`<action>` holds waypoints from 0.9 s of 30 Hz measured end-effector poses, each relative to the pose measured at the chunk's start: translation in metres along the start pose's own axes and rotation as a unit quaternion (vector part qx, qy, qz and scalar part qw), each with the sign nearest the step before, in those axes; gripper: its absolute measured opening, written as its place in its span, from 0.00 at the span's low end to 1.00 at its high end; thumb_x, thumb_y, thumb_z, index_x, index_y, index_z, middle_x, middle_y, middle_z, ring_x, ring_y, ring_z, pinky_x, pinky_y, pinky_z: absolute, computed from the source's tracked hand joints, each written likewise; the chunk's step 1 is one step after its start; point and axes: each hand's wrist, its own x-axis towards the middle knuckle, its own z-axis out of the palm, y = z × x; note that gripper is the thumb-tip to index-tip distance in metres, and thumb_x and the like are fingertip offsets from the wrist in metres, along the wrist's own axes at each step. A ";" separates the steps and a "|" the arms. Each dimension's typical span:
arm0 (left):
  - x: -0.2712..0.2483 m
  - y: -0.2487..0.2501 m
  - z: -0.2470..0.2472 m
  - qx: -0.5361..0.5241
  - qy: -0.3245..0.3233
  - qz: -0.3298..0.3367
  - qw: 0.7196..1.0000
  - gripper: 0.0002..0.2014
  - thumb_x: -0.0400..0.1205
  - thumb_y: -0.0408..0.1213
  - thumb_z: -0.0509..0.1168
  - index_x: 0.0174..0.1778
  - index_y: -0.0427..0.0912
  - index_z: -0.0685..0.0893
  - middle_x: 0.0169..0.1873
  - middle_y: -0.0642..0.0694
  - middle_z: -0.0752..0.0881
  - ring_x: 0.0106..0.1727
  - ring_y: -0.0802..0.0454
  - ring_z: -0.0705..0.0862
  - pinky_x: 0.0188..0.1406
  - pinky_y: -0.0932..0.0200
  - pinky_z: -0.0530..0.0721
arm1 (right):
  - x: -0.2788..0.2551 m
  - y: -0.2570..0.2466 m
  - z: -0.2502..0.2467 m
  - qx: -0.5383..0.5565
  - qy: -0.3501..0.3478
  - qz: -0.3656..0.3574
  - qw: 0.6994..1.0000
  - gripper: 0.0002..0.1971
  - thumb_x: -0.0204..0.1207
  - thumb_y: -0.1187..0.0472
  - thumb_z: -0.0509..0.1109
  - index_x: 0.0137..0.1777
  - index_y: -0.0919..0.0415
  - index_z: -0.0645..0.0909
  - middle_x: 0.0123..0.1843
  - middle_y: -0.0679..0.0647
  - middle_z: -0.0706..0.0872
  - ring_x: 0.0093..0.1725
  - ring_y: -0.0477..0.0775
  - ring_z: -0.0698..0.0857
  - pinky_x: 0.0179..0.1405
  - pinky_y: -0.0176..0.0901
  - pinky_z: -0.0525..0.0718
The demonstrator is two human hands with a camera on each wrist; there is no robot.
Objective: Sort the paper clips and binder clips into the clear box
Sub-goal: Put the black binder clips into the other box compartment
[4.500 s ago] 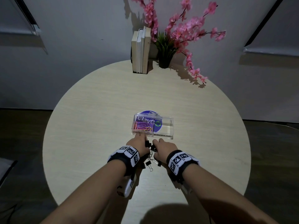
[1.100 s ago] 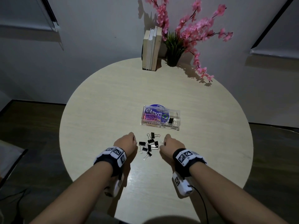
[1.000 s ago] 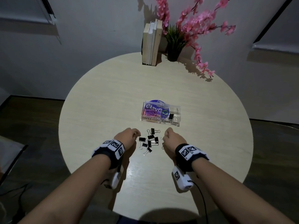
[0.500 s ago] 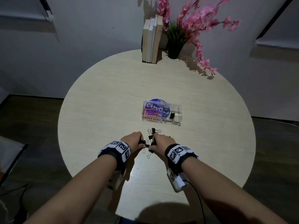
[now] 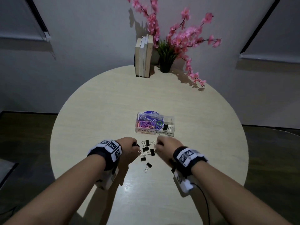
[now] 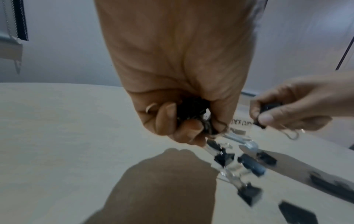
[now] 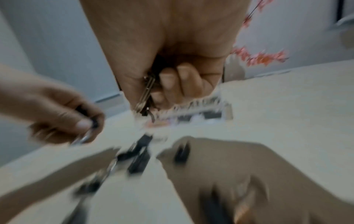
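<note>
The clear box (image 5: 155,134) stands mid-table, pink paper clips (image 5: 146,124) in its left compartment and a black binder clip (image 5: 165,127) in its right one. Several black binder clips (image 5: 146,151) lie loose on the table just in front of it. My left hand (image 5: 129,147) is at their left, fingers curled round binder clips (image 6: 193,112). My right hand (image 5: 164,147) is at their right and also grips binder clips (image 7: 147,92). In the left wrist view my right hand (image 6: 272,115) pinches a black clip (image 6: 268,108). Both hands hover just above the table.
The round light wood table (image 5: 97,111) carries upright books (image 5: 143,57) and a potted plant with pink blossoms (image 5: 167,59) at its far edge. A blue round sticker (image 5: 151,113) shows under the box. Dark floor surrounds the table.
Half a second ago both hands met over the clip pile; now they have drawn apart and lifted a little, each holding clips. Fewer clips lie on the table.
</note>
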 end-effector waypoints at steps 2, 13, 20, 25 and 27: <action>-0.003 -0.001 -0.011 -0.006 0.018 0.000 1.000 0.18 0.86 0.42 0.58 0.66 0.34 0.78 0.65 0.36 0.83 0.65 0.40 0.81 0.63 0.52 0.78 | 0.010 0.007 -0.027 0.038 0.068 0.030 0.997 0.12 0.81 0.54 0.62 0.57 0.60 0.78 0.56 0.58 0.87 0.52 0.60 0.85 0.52 0.48 0.83; 0.008 0.015 -0.043 -0.023 0.051 0.036 0.998 0.15 0.87 0.37 0.54 0.64 0.33 0.78 0.52 0.37 0.84 0.39 0.50 0.78 0.38 0.62 0.72 | 0.058 0.007 -0.060 0.144 0.118 0.087 0.979 0.19 0.79 0.60 0.62 0.69 0.63 0.74 0.63 0.65 0.84 0.57 0.66 0.85 0.56 0.52 0.83; 0.053 0.070 -0.069 -0.017 0.133 0.062 0.989 0.14 0.85 0.38 0.52 0.59 0.34 0.77 0.56 0.32 0.85 0.43 0.44 0.76 0.42 0.55 0.71 | 0.018 0.030 -0.045 0.020 0.083 0.075 0.994 0.12 0.81 0.57 0.57 0.50 0.63 0.80 0.52 0.61 0.89 0.49 0.63 0.86 0.42 0.47 0.80; 0.088 0.099 -0.059 0.107 0.119 0.084 0.984 0.14 0.83 0.41 0.56 0.59 0.38 0.78 0.56 0.36 0.84 0.50 0.39 0.83 0.42 0.53 0.76 | -0.018 0.053 -0.006 0.026 0.000 0.117 0.993 0.07 0.77 0.54 0.63 0.42 0.56 0.72 0.46 0.57 0.83 0.47 0.61 0.84 0.43 0.46 0.77; 0.098 0.104 -0.053 0.139 0.117 0.097 0.979 0.14 0.84 0.38 0.57 0.62 0.38 0.77 0.60 0.35 0.81 0.56 0.36 0.83 0.45 0.50 0.78 | -0.031 0.063 0.009 0.035 -0.021 0.121 0.992 0.07 0.75 0.55 0.65 0.45 0.56 0.71 0.45 0.54 0.79 0.45 0.60 0.81 0.40 0.44 0.74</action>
